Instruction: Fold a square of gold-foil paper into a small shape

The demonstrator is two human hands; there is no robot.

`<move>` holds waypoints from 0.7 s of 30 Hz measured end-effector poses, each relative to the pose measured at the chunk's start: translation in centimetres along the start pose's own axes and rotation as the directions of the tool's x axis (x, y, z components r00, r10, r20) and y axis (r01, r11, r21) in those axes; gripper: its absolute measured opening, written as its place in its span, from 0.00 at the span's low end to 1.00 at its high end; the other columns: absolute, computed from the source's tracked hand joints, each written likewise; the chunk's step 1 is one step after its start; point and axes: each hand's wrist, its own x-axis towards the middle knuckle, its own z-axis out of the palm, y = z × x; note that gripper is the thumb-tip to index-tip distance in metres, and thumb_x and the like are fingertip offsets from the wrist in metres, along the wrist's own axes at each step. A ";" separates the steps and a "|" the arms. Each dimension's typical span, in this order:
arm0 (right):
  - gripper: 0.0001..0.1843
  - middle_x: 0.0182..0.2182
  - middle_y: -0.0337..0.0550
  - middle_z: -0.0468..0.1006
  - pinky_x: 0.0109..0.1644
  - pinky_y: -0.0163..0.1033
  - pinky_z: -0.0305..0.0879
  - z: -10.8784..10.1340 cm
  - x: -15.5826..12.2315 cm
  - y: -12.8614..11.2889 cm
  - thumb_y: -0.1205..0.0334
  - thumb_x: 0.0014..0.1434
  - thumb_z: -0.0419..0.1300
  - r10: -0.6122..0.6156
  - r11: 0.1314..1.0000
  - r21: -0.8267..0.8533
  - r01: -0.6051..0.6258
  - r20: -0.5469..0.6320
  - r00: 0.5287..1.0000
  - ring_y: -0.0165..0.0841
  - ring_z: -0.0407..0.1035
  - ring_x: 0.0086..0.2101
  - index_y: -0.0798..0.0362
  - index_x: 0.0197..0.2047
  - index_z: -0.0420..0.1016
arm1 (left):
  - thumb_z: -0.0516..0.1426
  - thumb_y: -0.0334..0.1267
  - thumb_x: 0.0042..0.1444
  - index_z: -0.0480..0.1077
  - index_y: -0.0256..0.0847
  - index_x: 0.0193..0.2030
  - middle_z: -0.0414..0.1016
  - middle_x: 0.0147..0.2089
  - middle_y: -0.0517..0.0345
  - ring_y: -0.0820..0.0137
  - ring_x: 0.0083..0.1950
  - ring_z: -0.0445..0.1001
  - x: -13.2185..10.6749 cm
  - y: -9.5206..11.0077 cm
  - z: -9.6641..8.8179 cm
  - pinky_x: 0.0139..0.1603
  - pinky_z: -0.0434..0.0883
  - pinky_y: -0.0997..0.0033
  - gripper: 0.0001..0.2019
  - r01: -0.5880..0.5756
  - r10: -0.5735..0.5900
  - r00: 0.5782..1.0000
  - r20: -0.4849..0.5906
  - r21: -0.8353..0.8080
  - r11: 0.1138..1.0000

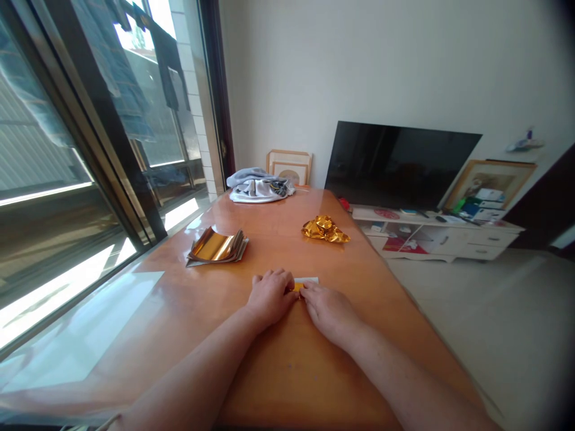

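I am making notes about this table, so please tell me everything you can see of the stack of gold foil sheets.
The stack of gold foil sheets lies on the orange-brown wooden table, near the window side. Its shiny, mirror-like top sheet curls upward, and the layers beneath show uneven, pale edges. It rests only on the table, ahead of the left hand, which does not touch it.

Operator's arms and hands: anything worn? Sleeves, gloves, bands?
The left hand and right hand are bare, no gloves. The left forearm and right forearm show no sleeves, watch, bands or cables in frame.
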 end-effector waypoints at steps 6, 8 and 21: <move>0.22 0.62 0.47 0.71 0.65 0.44 0.62 0.0 0.0 0.1 0.62 0.70 0.46 -0.006 1.000 -0.009 0.006 0.000 1.000 0.40 0.68 0.60 0.51 0.60 0.75 | 0.56 0.41 0.60 0.68 0.46 0.43 0.74 0.48 0.55 0.59 0.51 0.70 -0.1 -0.9 0.1 0.48 0.63 0.58 0.06 -0.011 0.011 1.000 -0.005 -0.038 0.999; 0.23 0.63 0.48 0.71 0.65 0.44 0.62 0.0 0.0 0.1 0.61 0.71 0.45 -0.002 1.000 -0.021 0.002 0.004 1.000 0.40 0.68 0.60 0.52 0.60 0.75 | 0.55 0.40 0.59 0.68 0.46 0.45 0.74 0.49 0.55 0.59 0.53 0.70 -0.1 -1.3 0.1 0.49 0.63 0.59 0.07 0.009 -0.009 1.000 0.004 -0.046 0.999; 0.22 0.62 0.50 0.71 0.65 0.46 0.63 0.5 -0.1 0.4 0.64 0.70 0.47 -0.028 1.000 -0.006 0.028 -0.018 0.999 0.41 0.68 0.60 0.54 0.59 0.75 | 0.55 0.35 0.55 0.67 0.48 0.47 0.74 0.51 0.57 0.60 0.52 0.69 -0.3 -2.5 -1.1 0.49 0.63 0.60 0.12 0.076 -0.071 0.996 0.060 -0.088 0.993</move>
